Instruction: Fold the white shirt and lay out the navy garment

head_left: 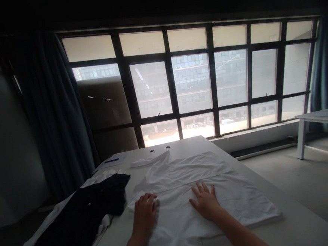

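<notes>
A white shirt (201, 173) lies spread flat on a white table (294, 226), its collar toward the window. My left hand (144, 213) rests palm down on the shirt's left edge with the fingers slightly curled and holds nothing. My right hand (205, 200) lies flat on the middle of the shirt, fingers stretched out and apart. A crease runs across the cloth just beyond both hands.
A dark garment (83, 215) lies on the table's left side over more white cloth. A sheet of paper with a pen (112, 161) sits at the far left corner. A second white table (318, 121) stands at the right. Large windows (192, 83) and dark curtains (57, 119) are ahead.
</notes>
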Motion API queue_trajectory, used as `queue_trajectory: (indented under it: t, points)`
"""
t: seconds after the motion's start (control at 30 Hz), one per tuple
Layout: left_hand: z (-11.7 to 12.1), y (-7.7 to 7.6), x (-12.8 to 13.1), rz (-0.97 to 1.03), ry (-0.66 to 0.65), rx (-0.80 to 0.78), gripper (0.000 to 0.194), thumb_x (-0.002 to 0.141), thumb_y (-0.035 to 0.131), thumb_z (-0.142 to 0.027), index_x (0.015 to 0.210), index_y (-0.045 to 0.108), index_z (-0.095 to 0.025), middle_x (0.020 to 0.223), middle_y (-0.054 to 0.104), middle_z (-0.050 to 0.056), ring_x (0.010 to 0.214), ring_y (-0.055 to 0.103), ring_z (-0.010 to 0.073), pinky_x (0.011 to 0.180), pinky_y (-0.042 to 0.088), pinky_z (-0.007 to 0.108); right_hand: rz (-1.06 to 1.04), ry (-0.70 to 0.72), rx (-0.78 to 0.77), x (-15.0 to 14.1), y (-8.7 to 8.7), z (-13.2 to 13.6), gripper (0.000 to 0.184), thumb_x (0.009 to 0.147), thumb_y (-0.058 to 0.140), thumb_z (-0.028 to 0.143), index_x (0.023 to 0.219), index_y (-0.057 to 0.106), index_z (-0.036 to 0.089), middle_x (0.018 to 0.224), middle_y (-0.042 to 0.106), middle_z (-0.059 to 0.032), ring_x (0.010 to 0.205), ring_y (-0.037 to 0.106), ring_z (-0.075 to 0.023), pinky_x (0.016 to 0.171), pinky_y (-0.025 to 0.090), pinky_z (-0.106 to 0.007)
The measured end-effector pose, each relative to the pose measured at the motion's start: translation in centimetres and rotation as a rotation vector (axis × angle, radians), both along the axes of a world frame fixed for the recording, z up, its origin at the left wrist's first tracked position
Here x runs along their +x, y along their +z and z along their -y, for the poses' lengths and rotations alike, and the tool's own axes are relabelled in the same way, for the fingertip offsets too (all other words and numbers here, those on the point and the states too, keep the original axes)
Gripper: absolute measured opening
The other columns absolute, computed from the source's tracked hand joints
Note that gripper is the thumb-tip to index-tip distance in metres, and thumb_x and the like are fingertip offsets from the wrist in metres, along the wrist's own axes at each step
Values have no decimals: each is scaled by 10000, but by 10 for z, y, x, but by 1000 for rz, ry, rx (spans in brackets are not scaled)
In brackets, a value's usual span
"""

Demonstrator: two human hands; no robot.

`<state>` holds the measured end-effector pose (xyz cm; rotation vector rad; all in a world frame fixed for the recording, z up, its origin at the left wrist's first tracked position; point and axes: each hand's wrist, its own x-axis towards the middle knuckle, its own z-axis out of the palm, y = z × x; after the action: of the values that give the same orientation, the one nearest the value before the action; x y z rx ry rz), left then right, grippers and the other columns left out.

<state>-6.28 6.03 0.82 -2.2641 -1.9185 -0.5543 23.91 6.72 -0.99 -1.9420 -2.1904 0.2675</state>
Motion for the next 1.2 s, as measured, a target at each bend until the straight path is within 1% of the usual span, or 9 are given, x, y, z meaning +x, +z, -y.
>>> queue_trajectory:
  t: [0.17,0.33,0.43,0.53,0.7,0.93,1.07,1.13,1.2]
  points:
    - [10,-16,27,-38,-170,-82,454,941,516,-400,1373,613,-299,1455,599,57,1346,534,273,1152,395,445,-143,289,145,-10,4,7,486,955,458,319,1428,560,279,1612,401,-80,1487,339,-272,1245,121,-521]
    - [11,-24,29,-61,-178,-228,585,949,472,-571,1485,510,-340,1600,446,48,1483,380,313,1233,243,573,-202,485,62,-16,-4,15,661,949,469,645,1536,425,346,1643,347,-65,1533,244,-315,1247,46,-571]
    - [11,-16,28,-83,-125,-311,662,942,432,-623,1541,426,-341,1658,331,34,1541,258,323,1248,118,626,-146,380,32,-2,-11,4,722,967,348,715,1564,391,311,1673,262,-80,1555,170,-324,1241,27,-582]
    - [13,-10,30,-89,-110,-365,701,942,391,-646,1572,361,-341,1688,230,20,1566,177,309,1256,75,610,-74,151,32,30,-18,-18,717,1000,267,672,1568,393,252,1669,268,-81,1556,176,-295,1248,58,-543]
    - [12,-11,30,-74,-98,-376,714,933,383,-664,1577,344,-359,1694,209,6,1572,137,321,1260,70,589,-40,-193,79,104,-24,-45,588,977,392,461,1486,512,193,1595,427,-93,1503,329,-251,1240,172,-445]
    - [11,-13,28,-51,-77,-369,743,909,407,-698,1570,359,-362,1695,224,18,1568,135,352,1259,87,565,-65,-553,96,185,-11,-38,496,969,360,364,1327,647,174,1297,681,-180,1200,636,-303,1036,433,-434]
    - [8,-15,26,-53,-59,-348,735,905,416,-703,1561,375,-374,1684,272,30,1561,177,347,1259,101,554,-37,-633,133,183,-5,-36,469,955,384,316,1303,660,165,1344,636,-228,1256,584,-373,1084,342,-614]
    - [4,-17,21,-57,-28,-336,738,902,422,-705,1556,389,-366,1668,316,53,1551,214,353,1255,112,557,-16,-591,170,157,-1,-37,470,955,399,306,1334,639,170,1436,571,-216,1349,502,-387,1111,285,-663]
    - [0,-19,16,-58,8,-326,740,903,422,-702,1555,397,-354,1661,329,65,1546,224,361,1251,113,564,1,-472,207,114,2,-35,468,954,441,327,1365,621,196,1535,493,-153,1456,382,-344,1177,250,-584]
